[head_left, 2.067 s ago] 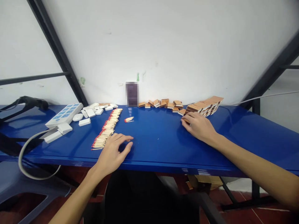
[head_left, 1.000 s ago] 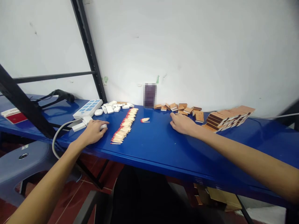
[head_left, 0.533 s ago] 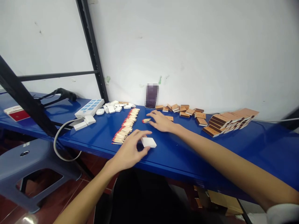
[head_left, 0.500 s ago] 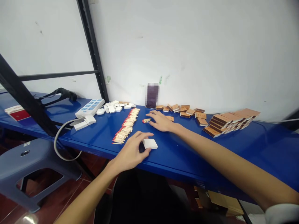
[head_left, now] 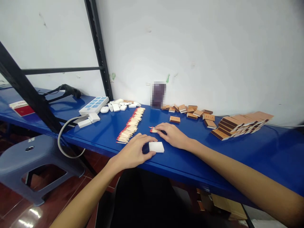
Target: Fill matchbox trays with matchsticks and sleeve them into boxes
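Between the thumb and fingers of my left hand (head_left: 135, 151) is a small white matchbox tray (head_left: 156, 147), held low over the blue table near its front edge. Just beyond it, my right hand (head_left: 173, 135) pinches a small bunch of red-tipped matches (head_left: 153, 130) at the table surface. A long row of loose matches (head_left: 130, 126) lies left of both hands. Behind my right hand sits a single brown matchbox sleeve (head_left: 175, 119). The inside of the white tray cannot be made out.
Several white trays (head_left: 116, 107) lie at the back left beside a power strip (head_left: 94, 106). Loose brown matchboxes (head_left: 192, 115) lie along the wall, and a stack of them (head_left: 237, 125) stands at right. A black shelf post (head_left: 101, 47) rises at left; a grey stool (head_left: 30, 158) stands below.
My right hand has come nearer to my left hand, bringing the bunch of matches toward the white tray. The brown sleeve behind it is now uncovered. The view has shifted slightly.
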A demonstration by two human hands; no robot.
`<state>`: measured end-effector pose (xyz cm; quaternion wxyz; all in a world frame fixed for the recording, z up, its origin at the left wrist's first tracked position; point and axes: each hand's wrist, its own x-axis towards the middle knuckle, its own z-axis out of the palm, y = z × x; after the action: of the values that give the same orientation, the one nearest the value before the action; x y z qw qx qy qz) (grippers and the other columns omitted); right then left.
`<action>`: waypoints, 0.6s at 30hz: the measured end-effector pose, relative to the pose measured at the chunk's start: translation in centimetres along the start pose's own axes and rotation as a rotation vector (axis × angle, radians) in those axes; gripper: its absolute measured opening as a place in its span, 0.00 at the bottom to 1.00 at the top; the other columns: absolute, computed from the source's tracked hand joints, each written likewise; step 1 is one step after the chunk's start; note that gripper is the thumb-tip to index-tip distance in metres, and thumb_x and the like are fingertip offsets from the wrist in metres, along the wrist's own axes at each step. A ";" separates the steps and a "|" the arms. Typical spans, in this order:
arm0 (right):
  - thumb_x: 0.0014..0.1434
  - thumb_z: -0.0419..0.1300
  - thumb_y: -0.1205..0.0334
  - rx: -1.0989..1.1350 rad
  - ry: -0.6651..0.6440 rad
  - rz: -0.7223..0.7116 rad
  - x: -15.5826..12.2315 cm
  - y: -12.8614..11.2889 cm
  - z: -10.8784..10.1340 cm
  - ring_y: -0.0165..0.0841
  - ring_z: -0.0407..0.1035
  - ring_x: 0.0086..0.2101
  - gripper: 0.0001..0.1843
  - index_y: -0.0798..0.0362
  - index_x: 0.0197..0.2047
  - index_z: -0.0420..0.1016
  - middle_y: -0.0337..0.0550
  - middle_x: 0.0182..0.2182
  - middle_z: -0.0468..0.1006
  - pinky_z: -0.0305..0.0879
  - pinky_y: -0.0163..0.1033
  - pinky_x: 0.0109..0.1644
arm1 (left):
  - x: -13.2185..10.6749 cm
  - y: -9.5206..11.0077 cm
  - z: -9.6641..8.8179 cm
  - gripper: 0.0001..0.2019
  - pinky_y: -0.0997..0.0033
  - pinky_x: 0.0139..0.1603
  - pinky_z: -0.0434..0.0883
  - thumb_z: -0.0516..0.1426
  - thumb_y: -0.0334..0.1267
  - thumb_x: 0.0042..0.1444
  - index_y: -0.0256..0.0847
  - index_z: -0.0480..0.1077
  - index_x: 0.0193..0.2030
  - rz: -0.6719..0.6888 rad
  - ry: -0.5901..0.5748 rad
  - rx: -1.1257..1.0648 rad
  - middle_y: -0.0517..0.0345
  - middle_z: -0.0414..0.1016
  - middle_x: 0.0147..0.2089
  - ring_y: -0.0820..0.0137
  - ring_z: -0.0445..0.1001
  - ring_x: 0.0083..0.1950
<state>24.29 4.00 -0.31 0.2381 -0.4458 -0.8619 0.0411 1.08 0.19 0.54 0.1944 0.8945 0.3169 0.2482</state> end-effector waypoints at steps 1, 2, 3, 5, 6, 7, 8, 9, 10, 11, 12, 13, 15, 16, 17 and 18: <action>0.68 0.51 0.62 0.025 0.018 0.013 -0.2 -0.1 0.0 0.41 0.72 0.51 0.15 0.51 0.50 0.78 0.48 0.49 0.80 0.67 0.50 0.56 | 0.0 -0.1 0.0 0.18 0.60 0.54 0.68 0.61 0.40 0.59 0.45 0.71 0.56 -0.003 -0.003 -0.001 0.56 0.75 0.51 0.63 0.70 0.50; 0.68 0.52 0.62 0.044 0.041 0.027 -0.4 -0.1 0.1 0.41 0.73 0.50 0.14 0.51 0.50 0.77 0.48 0.49 0.80 0.67 0.50 0.56 | 0.0 -0.1 0.0 0.19 0.60 0.53 0.68 0.61 0.40 0.59 0.45 0.70 0.57 -0.011 -0.006 -0.006 0.55 0.75 0.52 0.63 0.70 0.50; 0.67 0.53 0.62 0.055 0.067 0.038 -0.5 0.0 0.1 0.40 0.73 0.49 0.13 0.52 0.50 0.77 0.49 0.49 0.80 0.67 0.49 0.55 | 0.1 -0.1 -0.1 0.20 0.61 0.53 0.69 0.61 0.40 0.58 0.45 0.70 0.58 -0.025 -0.008 -0.013 0.55 0.74 0.53 0.63 0.70 0.50; 0.66 0.55 0.62 0.056 0.122 0.042 -0.7 0.0 0.2 0.40 0.73 0.48 0.11 0.54 0.48 0.76 0.50 0.48 0.79 0.67 0.48 0.54 | 0.1 -0.2 -0.1 0.22 0.61 0.52 0.69 0.62 0.42 0.57 0.46 0.69 0.59 -0.062 -0.003 -0.022 0.55 0.73 0.54 0.64 0.71 0.48; 0.65 0.56 0.62 0.049 0.138 0.034 -0.7 0.1 0.2 0.39 0.72 0.47 0.10 0.54 0.46 0.76 0.50 0.47 0.79 0.67 0.48 0.53 | 0.2 -0.3 -0.1 0.23 0.61 0.51 0.69 0.62 0.42 0.57 0.46 0.69 0.60 -0.080 0.003 -0.021 0.54 0.73 0.53 0.64 0.71 0.47; 0.65 0.56 0.63 0.041 0.144 0.026 -0.8 0.0 0.2 0.39 0.72 0.46 0.08 0.54 0.43 0.76 0.49 0.46 0.78 0.68 0.47 0.52 | 0.2 -0.3 -0.1 0.23 0.61 0.51 0.69 0.62 0.43 0.57 0.46 0.69 0.59 -0.093 0.009 -0.017 0.54 0.73 0.53 0.64 0.71 0.47; 0.64 0.56 0.63 0.033 0.143 0.022 -0.8 0.0 0.2 0.39 0.71 0.45 0.07 0.53 0.41 0.76 0.48 0.45 0.78 0.68 0.47 0.51 | 0.2 -0.3 0.0 0.22 0.61 0.50 0.70 0.62 0.44 0.57 0.46 0.70 0.59 -0.098 0.012 -0.010 0.54 0.73 0.52 0.64 0.71 0.46; 0.64 0.57 0.63 0.026 0.135 0.021 -0.8 0.0 0.2 0.39 0.71 0.44 0.07 0.52 0.39 0.76 0.47 0.44 0.78 0.68 0.46 0.50 | 0.3 -0.4 0.0 0.21 0.62 0.50 0.70 0.62 0.44 0.58 0.46 0.71 0.58 -0.097 0.015 -0.004 0.54 0.72 0.52 0.64 0.72 0.46; 0.64 0.57 0.63 0.020 0.123 0.023 -0.9 -0.1 0.2 0.39 0.70 0.44 0.06 0.51 0.38 0.76 0.47 0.43 0.78 0.67 0.46 0.50 | 0.3 -0.4 0.1 0.20 0.62 0.50 0.70 0.62 0.44 0.58 0.45 0.72 0.56 -0.093 0.018 0.000 0.53 0.72 0.52 0.64 0.72 0.46; 0.64 0.57 0.64 0.014 0.114 0.027 -0.9 -0.2 0.1 0.39 0.70 0.44 0.07 0.51 0.38 0.76 0.46 0.42 0.78 0.67 0.46 0.49 | 0.3 -0.4 0.2 0.18 0.62 0.50 0.70 0.61 0.44 0.58 0.45 0.73 0.55 -0.087 0.021 0.003 0.53 0.72 0.52 0.64 0.72 0.46; 0.64 0.57 0.64 0.009 0.108 0.033 -0.9 -0.3 0.1 0.39 0.70 0.44 0.07 0.51 0.37 0.76 0.46 0.42 0.78 0.67 0.47 0.50 | 0.3 -0.4 0.2 0.17 0.62 0.50 0.70 0.61 0.44 0.58 0.45 0.73 0.54 -0.082 0.025 0.006 0.53 0.72 0.51 0.64 0.72 0.46; 0.63 0.57 0.64 0.005 0.107 0.040 -0.9 -0.3 0.1 0.39 0.69 0.44 0.07 0.51 0.37 0.77 0.46 0.42 0.78 0.67 0.47 0.50 | 0.3 -0.4 0.3 0.17 0.62 0.49 0.70 0.61 0.43 0.58 0.44 0.74 0.53 -0.080 0.031 0.007 0.53 0.72 0.50 0.64 0.72 0.46; 0.63 0.57 0.64 0.002 0.108 0.053 -0.8 -0.4 0.0 0.39 0.69 0.44 0.07 0.51 0.38 0.77 0.46 0.41 0.78 0.66 0.47 0.50 | 0.3 -0.4 0.3 0.16 0.62 0.49 0.70 0.61 0.43 0.58 0.44 0.73 0.53 -0.074 0.041 0.006 0.54 0.71 0.50 0.65 0.72 0.45; 0.63 0.57 0.64 0.001 0.108 0.059 -0.8 -0.4 0.0 0.39 0.69 0.43 0.07 0.50 0.38 0.77 0.46 0.41 0.78 0.66 0.47 0.50 | 0.3 -0.4 0.3 0.16 0.62 0.49 0.70 0.61 0.43 0.58 0.44 0.73 0.53 -0.069 0.043 0.007 0.54 0.71 0.50 0.65 0.72 0.45; 0.64 0.57 0.63 0.002 0.109 0.063 -0.8 -0.3 0.1 0.40 0.69 0.43 0.07 0.50 0.38 0.77 0.46 0.40 0.78 0.66 0.48 0.50 | 0.3 -0.3 0.3 0.16 0.62 0.49 0.70 0.61 0.43 0.59 0.45 0.73 0.53 -0.064 0.044 0.008 0.54 0.71 0.49 0.65 0.72 0.45; 0.64 0.56 0.63 0.005 0.108 0.066 -0.8 -0.3 0.1 0.40 0.69 0.43 0.08 0.50 0.39 0.77 0.46 0.40 0.78 0.66 0.48 0.49 | 0.4 -0.3 0.2 0.16 0.62 0.49 0.70 0.61 0.43 0.59 0.45 0.73 0.53 -0.061 0.044 0.011 0.54 0.71 0.49 0.65 0.71 0.45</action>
<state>24.41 3.16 -0.57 0.2838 -0.4752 -0.8324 0.0268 1.30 0.62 0.28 0.1898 0.8798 0.3495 0.2602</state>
